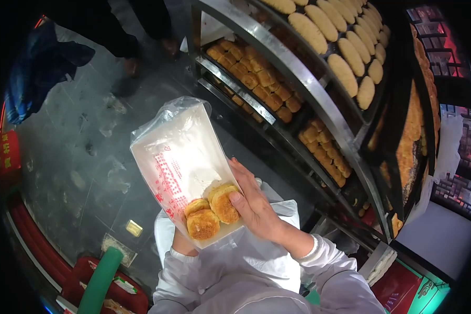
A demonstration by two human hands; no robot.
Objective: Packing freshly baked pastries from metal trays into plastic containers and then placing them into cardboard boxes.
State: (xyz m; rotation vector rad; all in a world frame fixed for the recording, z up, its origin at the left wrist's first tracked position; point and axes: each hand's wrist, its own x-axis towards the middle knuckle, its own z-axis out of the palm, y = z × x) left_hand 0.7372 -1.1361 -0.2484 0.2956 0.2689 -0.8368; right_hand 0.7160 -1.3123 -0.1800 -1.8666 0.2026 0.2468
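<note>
A white paper tray (192, 161) with red printing lies tilted in front of my body. Clear plastic film (168, 114) wraps its far end. Several round golden pastries (203, 225) stand in two groups at the tray's near end. My right hand (255, 208) grips the tray's right side, its thumb against the right-hand pastry (224, 206) and its fingers outside the wall. Only the wrist of my left hand (184, 243) shows; the hand itself is hidden under the tray, so its grip cannot be seen.
To the right stands a metal rack (298, 66) of trays with long pale pastries (343, 74) and browned buns (259, 74). A red bin (129, 294) and green tube (102, 278) are lower left. Another person's legs (114, 31) are at the top left.
</note>
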